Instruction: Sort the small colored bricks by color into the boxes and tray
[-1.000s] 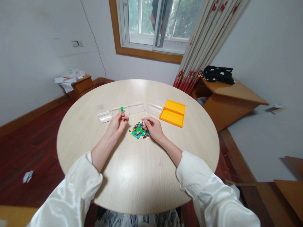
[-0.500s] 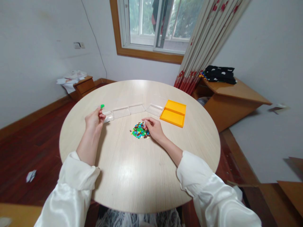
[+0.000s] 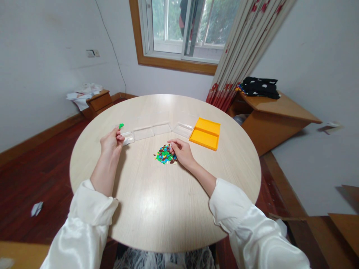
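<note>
Between the thumb and finger of my left hand [image 3: 110, 140] is a small green plastic piece [image 3: 121, 126], held up over the left part of the table. Close beneath that hand stands the nearest clear tray [image 3: 129, 138]. My right hand [image 3: 182, 152] is at the right edge of a pile of small coloured pieces [image 3: 164, 155], green, blue, brown, yellow and cream. Its fingers are curled together at the pile, and whatever they pinch is hidden.
Several clear trays [image 3: 144, 133] form a curved row behind the pile. At their right lies an open yellow case [image 3: 206, 134]. All this is on a round pale wooden table [image 3: 157, 216]. Beyond it are a window [image 3: 182, 30] and a curtain [image 3: 244, 48].
Both hands stay in nearly the same places. The green piece in my left hand has turned slightly.
</note>
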`<state>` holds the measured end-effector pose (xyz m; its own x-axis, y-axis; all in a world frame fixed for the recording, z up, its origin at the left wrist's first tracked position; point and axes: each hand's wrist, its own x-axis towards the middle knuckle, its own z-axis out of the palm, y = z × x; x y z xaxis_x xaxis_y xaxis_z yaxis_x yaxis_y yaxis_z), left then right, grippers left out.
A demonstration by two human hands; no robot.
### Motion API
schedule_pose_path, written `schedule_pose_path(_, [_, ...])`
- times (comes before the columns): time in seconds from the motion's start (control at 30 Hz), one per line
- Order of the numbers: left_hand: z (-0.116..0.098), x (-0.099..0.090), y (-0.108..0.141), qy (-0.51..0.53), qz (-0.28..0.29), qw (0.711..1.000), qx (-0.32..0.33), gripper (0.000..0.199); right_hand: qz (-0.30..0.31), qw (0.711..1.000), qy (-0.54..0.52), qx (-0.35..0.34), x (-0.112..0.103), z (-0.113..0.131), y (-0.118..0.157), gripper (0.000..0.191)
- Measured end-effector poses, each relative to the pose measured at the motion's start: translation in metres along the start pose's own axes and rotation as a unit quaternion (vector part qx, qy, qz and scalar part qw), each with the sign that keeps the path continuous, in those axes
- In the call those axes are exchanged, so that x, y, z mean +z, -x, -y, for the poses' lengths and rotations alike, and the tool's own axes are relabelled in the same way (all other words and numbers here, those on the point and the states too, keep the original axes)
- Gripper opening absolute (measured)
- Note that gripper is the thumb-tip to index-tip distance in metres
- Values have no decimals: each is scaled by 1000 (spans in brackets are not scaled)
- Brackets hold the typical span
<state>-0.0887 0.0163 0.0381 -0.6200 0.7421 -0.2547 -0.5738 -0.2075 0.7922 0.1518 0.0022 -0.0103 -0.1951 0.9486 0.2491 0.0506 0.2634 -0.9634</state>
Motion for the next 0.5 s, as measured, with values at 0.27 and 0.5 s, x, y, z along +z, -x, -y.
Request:
schedule_pose_path(0.27, [40,12,31,-279,172,929,172,18,-1,1000,7,-5,3,-2,0,25])
schedule_pose_path(0.5, [72,20,66,-347,340,870,80,29,-12,998,47,-39,0,-4,-1,27])
